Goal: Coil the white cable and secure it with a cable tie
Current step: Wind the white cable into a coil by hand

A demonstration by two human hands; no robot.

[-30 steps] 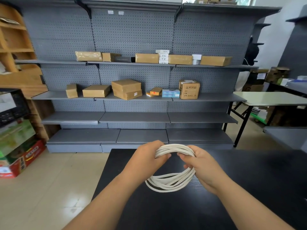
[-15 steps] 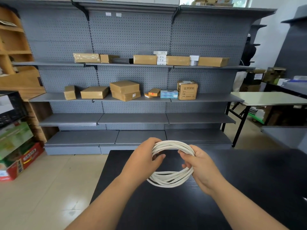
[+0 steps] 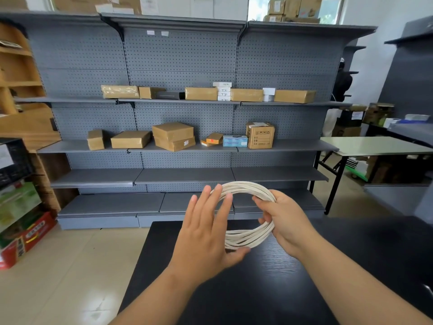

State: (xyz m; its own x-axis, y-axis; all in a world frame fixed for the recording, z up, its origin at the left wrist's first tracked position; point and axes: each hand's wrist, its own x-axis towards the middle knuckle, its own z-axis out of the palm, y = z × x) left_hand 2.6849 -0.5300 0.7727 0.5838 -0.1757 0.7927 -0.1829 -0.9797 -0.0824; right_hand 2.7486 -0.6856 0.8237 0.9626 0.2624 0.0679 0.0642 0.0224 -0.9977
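The white cable is wound into a round coil of several loops, held upright above the black table. My right hand grips the coil's right side, thumb over the top strands. My left hand is spread flat with fingers apart in front of the coil's left side; its fingertips overlap the top loops and its thumb lies under the bottom strands. The left part of the coil is hidden behind that hand. No cable tie is visible.
Grey pegboard shelving with several cardboard boxes stands beyond the table's far edge. A pale folding table is at the right. Stacked cartons sit on the floor at the left.
My left hand has let go of the coil's top left and opened flat. The coil has risen a little and is now held by my right hand alone.
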